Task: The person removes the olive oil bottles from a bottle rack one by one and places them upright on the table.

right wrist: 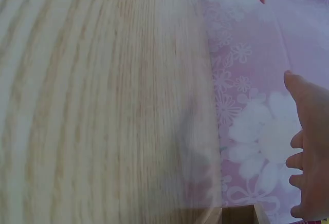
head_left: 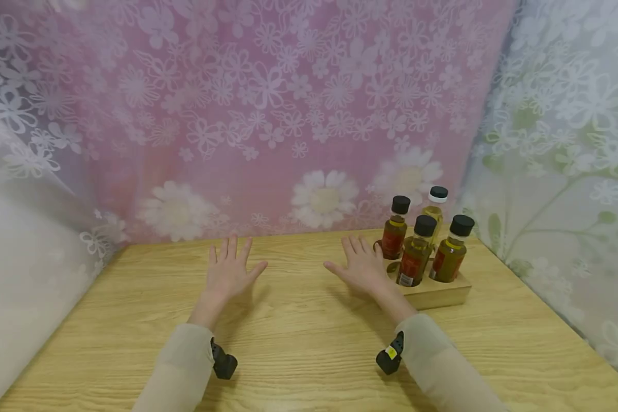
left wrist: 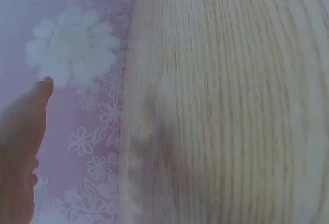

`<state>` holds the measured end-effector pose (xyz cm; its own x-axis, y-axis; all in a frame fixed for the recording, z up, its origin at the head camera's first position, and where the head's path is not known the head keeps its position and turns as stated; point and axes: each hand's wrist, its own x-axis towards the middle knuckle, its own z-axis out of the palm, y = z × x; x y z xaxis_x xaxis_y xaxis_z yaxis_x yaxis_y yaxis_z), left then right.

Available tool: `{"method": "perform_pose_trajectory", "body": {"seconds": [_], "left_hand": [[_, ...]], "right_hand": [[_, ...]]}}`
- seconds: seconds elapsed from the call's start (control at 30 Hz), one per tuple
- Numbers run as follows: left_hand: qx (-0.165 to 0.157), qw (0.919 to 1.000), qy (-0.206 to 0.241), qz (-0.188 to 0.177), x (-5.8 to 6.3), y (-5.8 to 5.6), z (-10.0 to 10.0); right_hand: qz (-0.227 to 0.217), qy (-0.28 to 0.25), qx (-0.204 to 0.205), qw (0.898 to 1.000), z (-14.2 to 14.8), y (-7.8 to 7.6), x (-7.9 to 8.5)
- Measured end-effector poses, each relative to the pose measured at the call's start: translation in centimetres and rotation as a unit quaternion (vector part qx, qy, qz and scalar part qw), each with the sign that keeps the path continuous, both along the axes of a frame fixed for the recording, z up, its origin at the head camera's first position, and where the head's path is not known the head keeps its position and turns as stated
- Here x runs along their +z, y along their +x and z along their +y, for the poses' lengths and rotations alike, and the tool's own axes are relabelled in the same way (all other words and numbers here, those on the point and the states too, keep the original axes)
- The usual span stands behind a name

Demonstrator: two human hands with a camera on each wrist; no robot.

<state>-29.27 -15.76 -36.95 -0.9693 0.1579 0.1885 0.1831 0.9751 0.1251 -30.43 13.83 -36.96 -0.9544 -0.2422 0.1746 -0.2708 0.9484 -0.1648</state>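
My left hand is held over the wooden table with its fingers straight and spread, holding nothing. The right hand, also spread and holding nothing, is beside a wooden rack and partly covers its left side in the head view. Black-capped bottles with red labels stand upright in the rack: one at the back left, one in front and one at the right. A pale-yellow bottle with a black and white cap is behind them. A corner of the rack shows low in the right wrist view.
The light wood table runs back to a pink curtain with white flowers. A pale curtain hangs at the right, and white cloth lines the left side. Each wrist carries a small black camera.
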Motion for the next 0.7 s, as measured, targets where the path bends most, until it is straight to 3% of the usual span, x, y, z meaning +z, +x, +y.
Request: {"method": "perform_pose_trajectory", "body": {"seconds": [0.17,0.3,0.5,0.7], "left_hand": [[-0.017,0.9995,0.025,-0.009,0.0,0.1,0.5],[-0.038,0.9961,0.077,-0.023,0.3,0.3,1.1],[-0.056,0.9813,0.179,-0.044,0.8,0.9,2.6],[-0.049,0.9672,0.237,-0.077,1.6,1.9,4.5]], "right_hand": [[-0.009,-0.053,0.019,0.998,0.4,0.7,0.3],[-0.022,-0.121,0.037,0.992,1.0,1.4,0.7],[-0.065,-0.244,0.071,0.965,2.5,3.1,1.3],[-0.084,-0.309,0.120,0.940,4.3,4.8,1.8]]}}
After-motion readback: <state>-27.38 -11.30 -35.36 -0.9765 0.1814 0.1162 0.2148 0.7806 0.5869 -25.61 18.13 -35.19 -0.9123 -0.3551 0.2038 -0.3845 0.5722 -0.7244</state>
